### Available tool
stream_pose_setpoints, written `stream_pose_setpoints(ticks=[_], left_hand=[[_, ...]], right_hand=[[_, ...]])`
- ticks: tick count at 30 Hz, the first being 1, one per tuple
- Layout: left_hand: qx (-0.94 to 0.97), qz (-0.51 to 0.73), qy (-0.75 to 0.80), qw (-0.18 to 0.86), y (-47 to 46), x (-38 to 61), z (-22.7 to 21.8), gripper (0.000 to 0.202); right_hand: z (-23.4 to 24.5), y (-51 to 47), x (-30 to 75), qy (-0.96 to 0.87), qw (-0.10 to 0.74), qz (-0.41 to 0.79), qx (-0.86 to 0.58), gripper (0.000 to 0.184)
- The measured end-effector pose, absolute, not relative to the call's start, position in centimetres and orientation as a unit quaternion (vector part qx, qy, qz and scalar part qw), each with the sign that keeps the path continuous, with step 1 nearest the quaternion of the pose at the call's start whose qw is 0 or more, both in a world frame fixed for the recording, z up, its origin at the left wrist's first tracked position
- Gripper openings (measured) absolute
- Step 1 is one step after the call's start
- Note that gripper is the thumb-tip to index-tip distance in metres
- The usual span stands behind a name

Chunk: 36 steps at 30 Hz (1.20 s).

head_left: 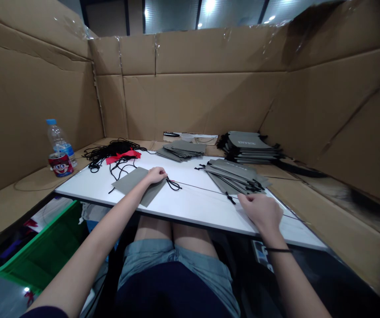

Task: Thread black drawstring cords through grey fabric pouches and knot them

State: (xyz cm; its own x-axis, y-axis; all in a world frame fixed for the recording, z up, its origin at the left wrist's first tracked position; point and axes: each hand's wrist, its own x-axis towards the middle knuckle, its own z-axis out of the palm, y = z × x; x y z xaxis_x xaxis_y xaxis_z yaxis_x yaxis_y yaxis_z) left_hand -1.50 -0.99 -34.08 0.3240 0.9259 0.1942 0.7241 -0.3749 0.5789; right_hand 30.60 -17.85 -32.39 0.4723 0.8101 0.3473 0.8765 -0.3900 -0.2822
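Note:
My left hand [156, 175] lies with curled fingers on the top edge of a flat grey fabric bag [136, 185], which rests on a white board [196, 207]. Just right of those fingers is a small loop of black cord [173, 184]. My right hand [261, 212] sits on the board's front right part, its fingers curled and nothing visible in them. Nearest to it is a fanned stack of grey bags with black cords [232, 176]. A thin dark line crosses the board between my hands; I cannot tell whether it is a thread.
A tangle of black cords [112, 150] and a red ribbon [123, 155] lie at the board's far left. Further grey bag stacks [181, 150] [249, 147] stand behind. A water bottle [60, 142] and red can [60, 164] stand left. Cardboard walls [190, 101] surround everything. A green crate [40, 243] sits below left.

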Motion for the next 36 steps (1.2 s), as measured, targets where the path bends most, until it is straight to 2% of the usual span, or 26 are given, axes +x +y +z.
stream_pose_setpoints(ticks=[26, 30, 36], left_hand=[[0.794, 0.259, 0.514, 0.199, -1.30, -1.64, -34.05, 0.016], [0.796, 0.264, 0.501, 0.212, -1.24, -1.78, -33.99, 0.016], [0.803, 0.261, 0.486, 0.226, -1.19, -1.94, -33.65, 0.022]], right_hand=[[-32.55, -17.95, 30.28, -0.610, 0.140, -0.112, -0.772, 0.040], [-32.71, -17.97, 30.18, -0.610, 0.148, -0.117, -0.769, 0.040], [-32.82, -17.92, 30.30, -0.572, 0.212, -0.104, -0.785, 0.040]])
